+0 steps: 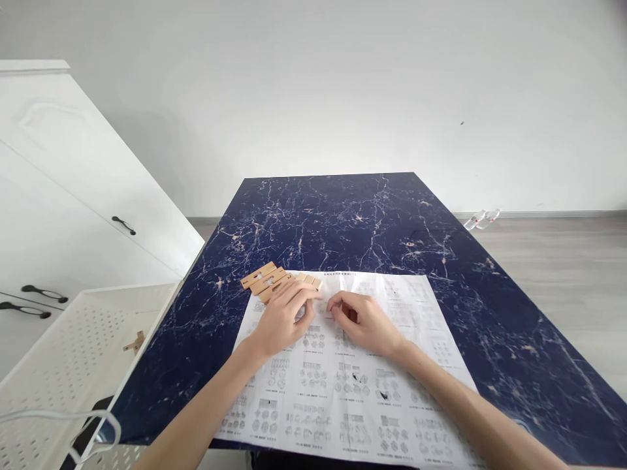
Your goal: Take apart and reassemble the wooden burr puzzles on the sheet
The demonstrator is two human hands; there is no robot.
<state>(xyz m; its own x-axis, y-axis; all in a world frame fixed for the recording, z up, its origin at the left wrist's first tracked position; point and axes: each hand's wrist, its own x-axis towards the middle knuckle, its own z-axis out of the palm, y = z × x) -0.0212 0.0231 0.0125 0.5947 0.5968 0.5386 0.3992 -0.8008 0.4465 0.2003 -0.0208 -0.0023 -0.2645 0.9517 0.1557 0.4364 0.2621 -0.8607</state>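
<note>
A printed sheet of paper (pixel 304 391) lies on the dark blue marbled table, covered in small diagrams. Over its upper part is my left hand (pixel 287 316), with fingers bent and the thumb drawn in toward the index fingertip. Several flat notched wooden pieces (pixel 264 277) lie beside and partly under that hand. Paler wooden pieces (pixel 310 281) show just behind its fingers. To its right, my right hand (pixel 365 320) is curled, thumb and index finger pinched together. Whatever either pinch holds is hidden or too small to make out. The two hands are slightly apart.
The blue table (pixel 333 222) stretches away toward a pale wall. At left are a white cabinet (pixel 88 183) with dark handles and a white perforated surface (pixel 93 326) bearing a small wooden object (pixel 134 342). A white cable (pixel 59 414) loops at lower left.
</note>
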